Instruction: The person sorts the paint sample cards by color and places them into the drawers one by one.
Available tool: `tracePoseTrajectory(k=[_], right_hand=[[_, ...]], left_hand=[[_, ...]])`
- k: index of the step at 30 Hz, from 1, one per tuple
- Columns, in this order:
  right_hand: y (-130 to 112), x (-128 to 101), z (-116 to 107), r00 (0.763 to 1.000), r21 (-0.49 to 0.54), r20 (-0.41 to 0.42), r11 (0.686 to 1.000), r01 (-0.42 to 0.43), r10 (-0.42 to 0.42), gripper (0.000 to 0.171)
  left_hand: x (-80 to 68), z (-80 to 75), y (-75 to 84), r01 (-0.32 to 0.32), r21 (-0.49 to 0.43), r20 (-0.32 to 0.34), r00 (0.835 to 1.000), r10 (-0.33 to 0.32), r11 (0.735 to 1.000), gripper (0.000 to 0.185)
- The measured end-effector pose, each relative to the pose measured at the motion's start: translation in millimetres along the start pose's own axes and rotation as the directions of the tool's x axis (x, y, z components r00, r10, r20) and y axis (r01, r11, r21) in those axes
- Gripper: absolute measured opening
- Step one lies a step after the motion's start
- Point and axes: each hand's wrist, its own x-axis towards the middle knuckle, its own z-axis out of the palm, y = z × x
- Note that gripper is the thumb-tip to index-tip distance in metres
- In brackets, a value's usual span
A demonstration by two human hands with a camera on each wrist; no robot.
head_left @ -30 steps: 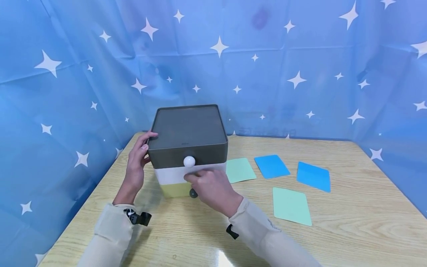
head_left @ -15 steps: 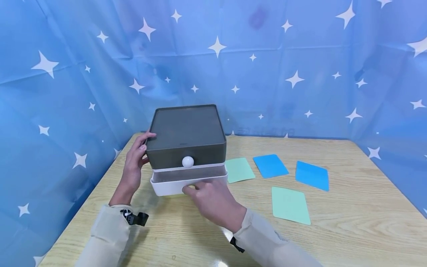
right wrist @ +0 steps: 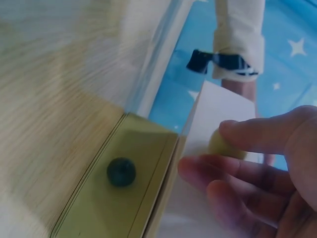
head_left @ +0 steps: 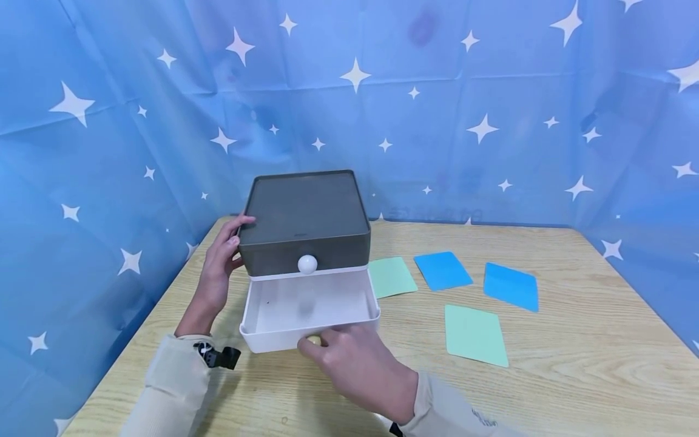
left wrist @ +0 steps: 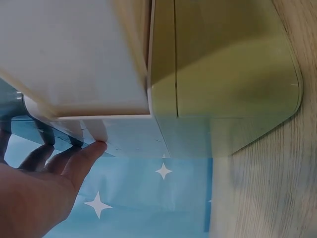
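- White drawer: standing pulled out below the grey top drawer
- Right hand: pinching the yellow knob on the white drawer's front
- Left hand: fingers relaxed, touching the grey top drawer's left side

One set of drawers stands on the bench, with three tiers: a grey one on top, one white drawer pulled out, and one yellow-green drawer at the bottom. Three round knobs show: one white, one pale yellow, one dark. Four cards lie on the bench: two green, two blue. Two hands: left, right
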Motion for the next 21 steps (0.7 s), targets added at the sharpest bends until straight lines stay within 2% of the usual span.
tracePoseTrajectory(k=[11,18,21], right_hand=[[-10,-5,-10,0.999,0.027,0.027,1.000,0.015,-0.016,0.027],[-12,-10,-14,0.998,0.037,-0.046,0.999,0.038,-0.037,0.027],[-13,-11,-15,0.998,0.042,-0.049,0.998,0.042,-0.040,0.027]], left_hand=[[-0.1,-0.3,-1.3,0.000,0.009,0.000,1.000,0.000,1.000,0.051],[0.5,-0.1,-0.4,0.001,0.005,0.003,1.000,-0.001,1.000,0.051],[0.3,-0.6,-0.7,0.005,0.004,0.001,1.000,-0.005,1.000,0.051]])
